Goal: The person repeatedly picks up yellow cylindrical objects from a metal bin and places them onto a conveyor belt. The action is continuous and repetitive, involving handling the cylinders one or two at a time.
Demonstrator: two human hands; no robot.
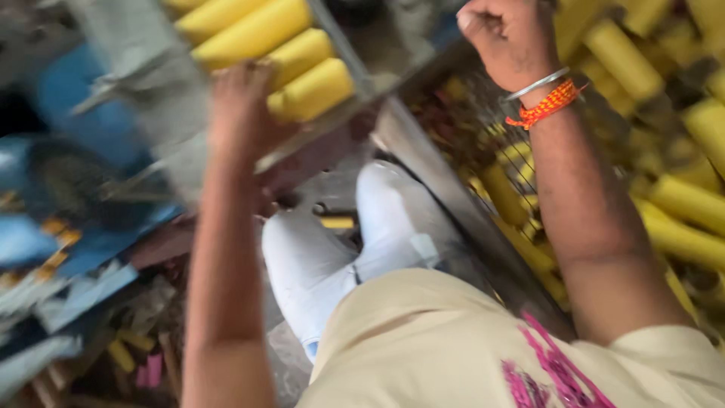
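Observation:
The head view is blurred by motion. My left hand grips the near edge of a grey metal tray that carries several yellow cylinders lying side by side. My right hand is closed in a fist up at the top, against the grey metal frame of a wire bin; whether it holds anything I cannot tell. A metal bangle and an orange thread band sit on that wrist. More yellow cylinders fill the bin on the right.
My legs in white trousers and a beige shirt fill the lower middle. Blue machinery parts stand at the left. Loose yellow and pink pieces lie on the cluttered floor at lower left.

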